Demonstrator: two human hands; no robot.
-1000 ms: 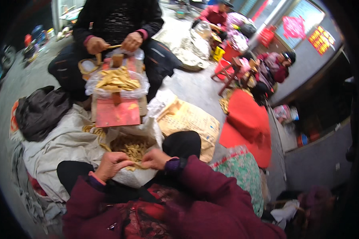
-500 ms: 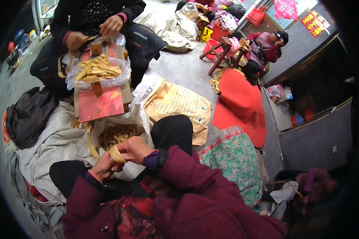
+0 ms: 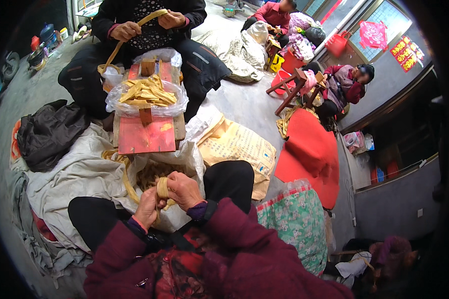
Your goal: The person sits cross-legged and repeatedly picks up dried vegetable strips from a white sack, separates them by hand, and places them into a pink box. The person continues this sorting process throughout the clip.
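In the head view, your left hand (image 3: 147, 209) and right hand (image 3: 184, 189) were both clenched on a folded tan strip (image 3: 162, 188), held over the open white sack (image 3: 184, 154) between your knees. It looked light, flat and bendable, best pinched near the fold; pale yellow, ribbon-like.

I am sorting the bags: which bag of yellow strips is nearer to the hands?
The white sack under both hands, not the clear bag on the red board.

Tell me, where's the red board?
The red board lies left of centre in the head view, just beyond the person's two hands, between a clear bag of yellow strips above and an open sack below.
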